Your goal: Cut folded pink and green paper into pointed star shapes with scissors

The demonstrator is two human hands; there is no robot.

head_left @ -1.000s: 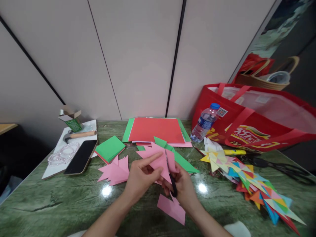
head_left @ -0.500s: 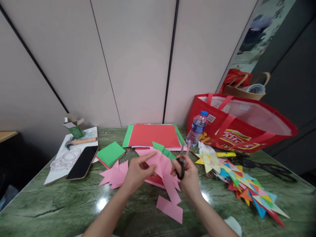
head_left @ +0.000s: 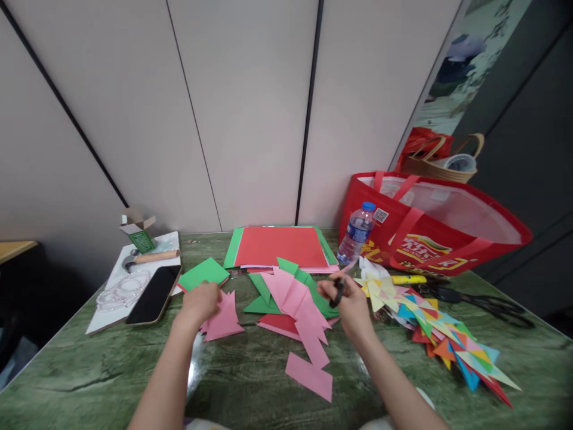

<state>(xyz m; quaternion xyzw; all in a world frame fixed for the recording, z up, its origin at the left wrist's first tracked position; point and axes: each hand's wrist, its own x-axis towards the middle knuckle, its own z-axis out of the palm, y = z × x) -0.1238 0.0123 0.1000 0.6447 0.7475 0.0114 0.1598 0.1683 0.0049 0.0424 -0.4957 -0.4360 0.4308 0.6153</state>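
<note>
My left hand [head_left: 200,303] rests on a small pile of pink cut paper pieces [head_left: 224,319] at the left of the green marble table [head_left: 89,370]; its fingers curl over the pile. My right hand [head_left: 351,301] is closed around small black-handled scissors [head_left: 339,291], held above the table to the right of a long pink cut sheet [head_left: 298,304]. That sheet lies over green paper pieces [head_left: 264,298] and a red piece [head_left: 280,324]. A loose pink scrap [head_left: 310,376] lies nearer to me.
A stack of red and green sheets [head_left: 280,246] lies at the back. A green square stack [head_left: 203,273], phone [head_left: 154,285], hammer [head_left: 150,258], beads and small box sit left. A water bottle [head_left: 356,233], red bag [head_left: 439,224], colourful folded paper stars [head_left: 443,334], glue stick [head_left: 408,279] and large black scissors [head_left: 483,301] are right.
My left hand let go of the pink sheet and moved left onto the pink pile. The pink sheet now lies on the table. My right hand moved right with the scissors.
</note>
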